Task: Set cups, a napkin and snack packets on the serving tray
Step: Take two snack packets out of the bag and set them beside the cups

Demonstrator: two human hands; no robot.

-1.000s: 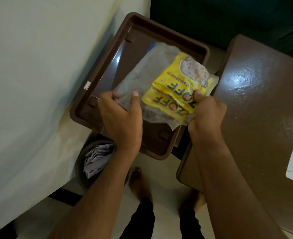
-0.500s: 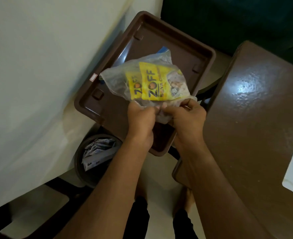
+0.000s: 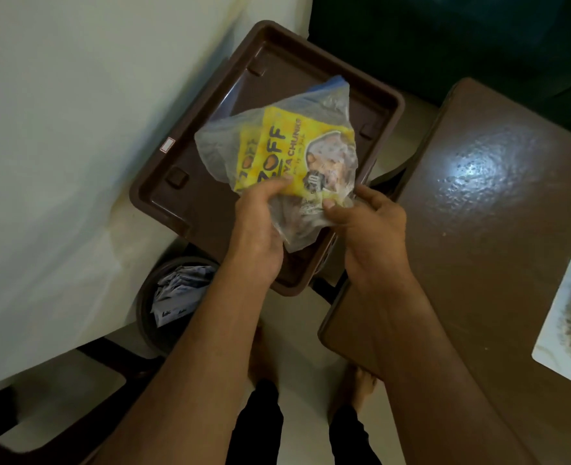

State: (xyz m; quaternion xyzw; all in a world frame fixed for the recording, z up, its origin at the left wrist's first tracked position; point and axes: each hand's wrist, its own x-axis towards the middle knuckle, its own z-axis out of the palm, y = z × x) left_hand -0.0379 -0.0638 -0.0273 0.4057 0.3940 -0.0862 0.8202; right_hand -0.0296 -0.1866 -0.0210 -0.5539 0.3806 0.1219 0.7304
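Both hands grip the clear bag (image 3: 277, 135) of yellow snack packets (image 3: 287, 146), left hand (image 3: 260, 223) and right hand (image 3: 371, 226), above the brown tray (image 3: 183, 199).

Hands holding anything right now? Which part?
Both. The left hand and right hand grip the near, lower end of a clear plastic bag holding yellow snack packets, above the brown tray.

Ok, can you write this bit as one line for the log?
left hand: grips bag | right hand: pinches bag | packets: inside bag | tray: beneath, no cups or napkin seen
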